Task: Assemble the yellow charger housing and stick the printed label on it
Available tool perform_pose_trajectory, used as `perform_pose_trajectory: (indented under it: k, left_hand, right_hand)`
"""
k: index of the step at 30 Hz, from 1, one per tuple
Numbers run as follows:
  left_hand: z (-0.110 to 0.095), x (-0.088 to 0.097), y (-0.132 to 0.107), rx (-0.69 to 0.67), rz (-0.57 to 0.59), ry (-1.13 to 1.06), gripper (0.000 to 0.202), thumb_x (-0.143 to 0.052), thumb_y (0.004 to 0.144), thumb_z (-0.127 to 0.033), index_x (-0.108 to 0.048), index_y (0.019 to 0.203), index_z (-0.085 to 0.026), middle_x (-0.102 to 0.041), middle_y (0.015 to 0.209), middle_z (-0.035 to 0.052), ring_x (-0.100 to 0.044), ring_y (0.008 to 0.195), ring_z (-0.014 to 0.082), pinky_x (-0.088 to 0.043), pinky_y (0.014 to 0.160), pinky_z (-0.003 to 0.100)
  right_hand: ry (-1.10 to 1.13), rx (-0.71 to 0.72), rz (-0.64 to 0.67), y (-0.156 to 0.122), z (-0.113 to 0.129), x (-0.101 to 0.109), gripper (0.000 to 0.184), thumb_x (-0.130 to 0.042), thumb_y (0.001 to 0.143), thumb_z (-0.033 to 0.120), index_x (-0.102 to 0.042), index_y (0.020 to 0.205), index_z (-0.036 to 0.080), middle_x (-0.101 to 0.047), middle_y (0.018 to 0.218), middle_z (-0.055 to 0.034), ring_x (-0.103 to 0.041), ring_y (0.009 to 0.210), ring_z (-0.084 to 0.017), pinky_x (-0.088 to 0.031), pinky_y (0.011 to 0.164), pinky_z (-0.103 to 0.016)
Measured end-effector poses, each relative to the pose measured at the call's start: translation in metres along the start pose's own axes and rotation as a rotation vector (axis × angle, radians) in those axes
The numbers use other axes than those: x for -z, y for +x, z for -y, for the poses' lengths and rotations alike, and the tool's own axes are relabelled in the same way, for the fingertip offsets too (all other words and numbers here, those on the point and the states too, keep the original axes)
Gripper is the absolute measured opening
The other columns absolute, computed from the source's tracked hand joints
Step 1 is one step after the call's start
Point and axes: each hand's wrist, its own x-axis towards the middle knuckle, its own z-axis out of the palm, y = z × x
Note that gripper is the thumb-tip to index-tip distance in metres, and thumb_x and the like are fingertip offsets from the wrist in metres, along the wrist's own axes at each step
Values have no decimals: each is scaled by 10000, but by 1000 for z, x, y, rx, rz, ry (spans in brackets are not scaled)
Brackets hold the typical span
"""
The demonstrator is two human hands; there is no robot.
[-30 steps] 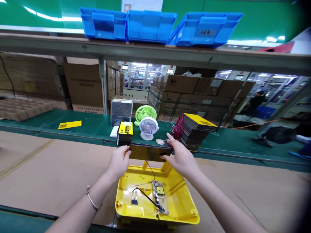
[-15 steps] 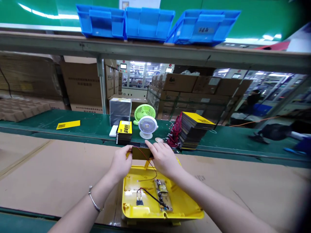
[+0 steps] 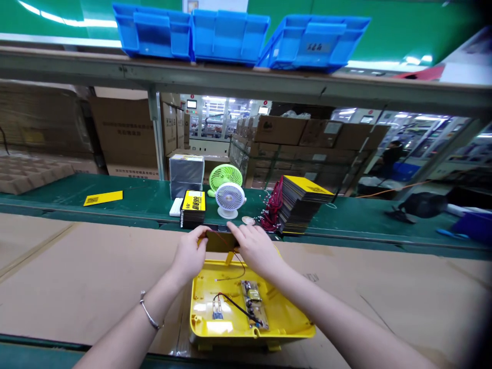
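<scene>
Your left hand (image 3: 189, 254) and right hand (image 3: 255, 249) each grip an end of a dark panel (image 3: 218, 242) — held at the far rim of the yellow shell (image 3: 286, 319) (circuit board (image 3: 253, 301) inside) — near the white fan (image 3: 229, 199).

Bright yellow plastic housing (image 3: 284, 315) on plain brown cardboard (image 3: 96, 277), threaded with a red wire (image 3: 240, 261) and a black wire (image 3: 234, 305); dark panel (image 3: 219, 241) above it. Behind: dark green belt (image 3: 57, 192), lime-green fan (image 3: 225, 177), white fan (image 3: 229, 199), yellow-topped black stack (image 3: 303, 192), blue bins (image 3: 226, 31).
</scene>
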Motion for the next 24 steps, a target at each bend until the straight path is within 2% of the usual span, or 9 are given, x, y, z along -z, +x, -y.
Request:
perform_pose_trajectory:
  k: [3,6,9,11,13,19,24]
  left_hand:
    - [0,0,-1,-4,0,46,249,-408,822,-98,-606,917,-217,-655,886,-6,-603,845,149,-456,790,263]
    - [1,1,-3,-11,-6,92,293,-405,782,-45,-613,905,-211,-649,904,-2,-593,861,149,-452,805,273]
    - [2,2,-5,-18,-14,131,310,-410,768,-29,-619,912,-208,-646,923,3,-584,880,151,-448,823,281]
    - [2,3,-5,-22,-11,150,314,-409,772,-31,-624,916,-209,-646,929,4,-582,885,150,-447,829,281]
    - [2,3,-4,-23,-9,164,317,-410,777,-35,-626,927,-211,-645,939,5,-580,894,150,-446,837,281]
    - [4,-1,-3,16,-18,212,302,-429,780,-58,-615,969,-204,-621,1011,22,-561,958,154,-427,877,275]
    - [7,0,-5,112,-1,293,163,-508,813,-230,-643,891,-183,-637,936,60,-568,909,213,-425,827,335]
  right_hand:
    - [47,60,99,-2,1,-5,580,-468,803,56,-354,1366,135,-595,946,-80,-523,826,-216,-384,692,-338]
    - [153,38,103,0,-1,-2,467,-510,852,159,-433,1310,207,-601,930,-45,-528,857,-192,-385,695,-298]
    - [197,-15,84,4,-6,4,200,-478,905,252,-610,1054,231,-592,849,-25,-529,841,-172,-381,703,-270]
    - [188,-53,81,5,-8,5,200,-457,916,256,-635,849,194,-584,804,-30,-531,814,-168,-378,692,-265]
    - [179,-74,79,5,-9,4,230,-461,913,256,-606,757,170,-582,784,-36,-534,786,-169,-371,665,-266]
    - [164,-67,70,5,-4,3,134,-538,867,240,-588,770,163,-586,794,-43,-531,767,-176,-347,621,-263]
    - [179,13,0,8,-4,21,183,-459,910,261,-613,869,170,-595,869,-64,-526,831,-178,-362,715,-271]
